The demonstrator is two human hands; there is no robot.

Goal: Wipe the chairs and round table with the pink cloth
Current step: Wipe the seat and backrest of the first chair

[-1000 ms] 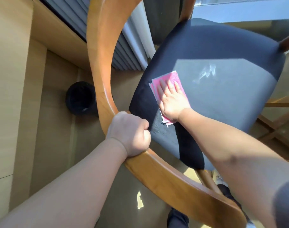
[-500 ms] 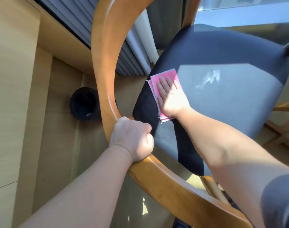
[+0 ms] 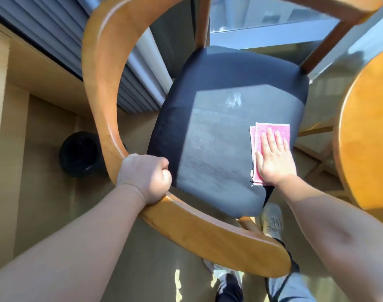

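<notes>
A wooden chair with a curved backrest [image 3: 103,88] and a dark padded seat [image 3: 219,118] fills the middle of the view. My left hand [image 3: 146,177] grips the backrest rail at its lower bend. The folded pink cloth [image 3: 271,136] lies on the right side of the seat, and my right hand [image 3: 273,158] presses flat on it with straight fingers. A whitish smudge [image 3: 234,100] shows on the sunlit part of the seat. The round wooden table [image 3: 369,131] edges in at the right.
A black round bin [image 3: 79,153] stands on the floor left of the chair, below grey blinds [image 3: 55,33]. My shoes [image 3: 271,221] are on the floor under the chair. The table's wooden legs [image 3: 316,129] run beside the seat's right edge.
My right hand has slid the pink cloth across the seat from its left edge to its right side. My left hand keeps its grip on the backrest.
</notes>
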